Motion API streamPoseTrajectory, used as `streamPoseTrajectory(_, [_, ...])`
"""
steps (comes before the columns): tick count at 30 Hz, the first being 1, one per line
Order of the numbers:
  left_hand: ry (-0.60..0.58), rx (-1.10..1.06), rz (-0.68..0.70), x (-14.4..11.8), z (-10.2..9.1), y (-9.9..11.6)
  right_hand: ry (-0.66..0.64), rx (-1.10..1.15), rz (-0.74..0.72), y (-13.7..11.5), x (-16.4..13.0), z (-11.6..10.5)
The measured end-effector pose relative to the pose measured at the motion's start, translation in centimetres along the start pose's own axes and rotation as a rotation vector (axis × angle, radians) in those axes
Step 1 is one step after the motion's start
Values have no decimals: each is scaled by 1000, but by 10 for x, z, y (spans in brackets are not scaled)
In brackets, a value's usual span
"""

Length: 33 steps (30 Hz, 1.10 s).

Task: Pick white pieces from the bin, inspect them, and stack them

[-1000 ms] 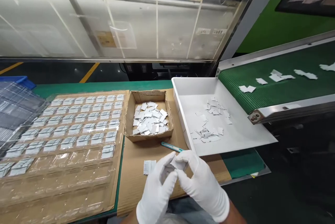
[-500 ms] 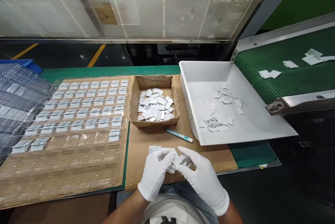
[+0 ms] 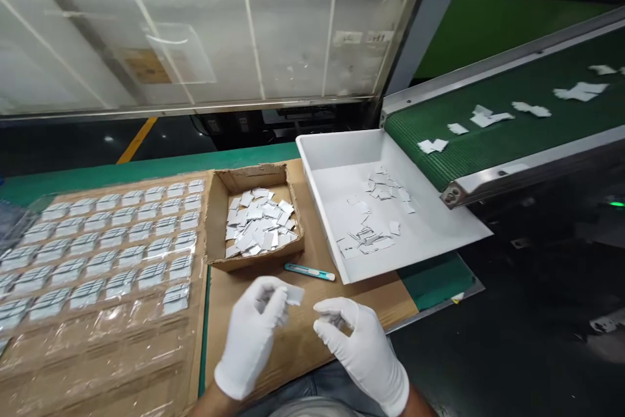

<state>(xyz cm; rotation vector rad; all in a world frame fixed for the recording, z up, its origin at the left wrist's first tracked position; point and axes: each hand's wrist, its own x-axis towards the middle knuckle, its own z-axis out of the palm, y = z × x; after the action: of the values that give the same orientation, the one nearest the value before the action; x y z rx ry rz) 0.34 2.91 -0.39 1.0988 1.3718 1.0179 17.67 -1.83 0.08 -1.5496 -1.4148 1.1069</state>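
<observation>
My left hand (image 3: 254, 329), in a white glove, pinches a small flat whitish piece (image 3: 294, 295) between thumb and fingers. The piece sticks out toward the right, above the brown cardboard sheet (image 3: 229, 290). A short gap away, my right hand (image 3: 361, 349), also gloved, has its fingers curved and thumb apart, with nothing visible between them. Beyond both hands lies a turquoise cutter knife (image 3: 309, 272). Behind my left hand stands a cardboard box (image 3: 254, 263) with many loose white pieces (image 3: 261, 222) in it.
At the left, a clear plastic tray (image 3: 122, 326) holds rows of small stacked pieces (image 3: 122, 282). A white bin (image 3: 325, 222) with scattered pieces stands at the back right, below the end of a green conveyor belt (image 3: 410, 137) carrying more pieces. A metal-framed panel (image 3: 205, 107) borders the back.
My hands have moved apart; the piece they were both at is now with my left hand only. The view has swung right, and more pieces show on the belt.
</observation>
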Motion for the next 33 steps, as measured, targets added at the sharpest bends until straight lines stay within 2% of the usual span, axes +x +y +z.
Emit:
streamPoseTrajectory(3, [185, 216, 215, 39, -17, 32, 56, 29, -38, -1, -1, -1])
streamPoseTrajectory(6, [313, 812, 327, 67, -28, 54, 54, 44, -53, 3, -3, 2])
streamPoseTrajectory(8, [336, 1073, 412, 70, -31, 52, 52, 48, -43, 7, -5, 2])
streamPoseTrajectory(10, [289, 1037, 568, 60, -29, 37, 72, 43, -41, 10, -7, -2])
streamPoseTrajectory(12, [171, 863, 726, 43, -24, 14, 117, 3, -97, 10, -6, -14])
streamPoseTrajectory(15, [23, 689, 722, 12, -11, -22, 239, -190, -249, 3, 14, -45])
streamPoseTrajectory(17, [-83, 659, 727, -5, 1, -45, 262, -431, -258, -6, 42, -65])
streamPoseTrajectory(18, [-154, 664, 726, -11, 8, -55, 194, -577, -208, -10, 60, -73])
streamPoseTrajectory(19, [-211, 667, 738, -17, 15, -65, 43, -721, -147, -14, 78, -79])
streamPoseTrajectory(23, [-315, 689, 749, -27, 38, -95, -226, -851, -65, -19, 138, -77])
streamPoseTrajectory(26, [-346, 702, 688, -27, 45, -102, -391, -929, -10, -15, 155, -66])
streamPoseTrajectory(29, [-332, 688, 622, -27, 47, -101, -459, -992, 9, -10, 158, -62])
streamPoseTrajectory(33, [-347, 708, 587, -28, 49, -96, -446, -1045, 38, -7, 159, -67])
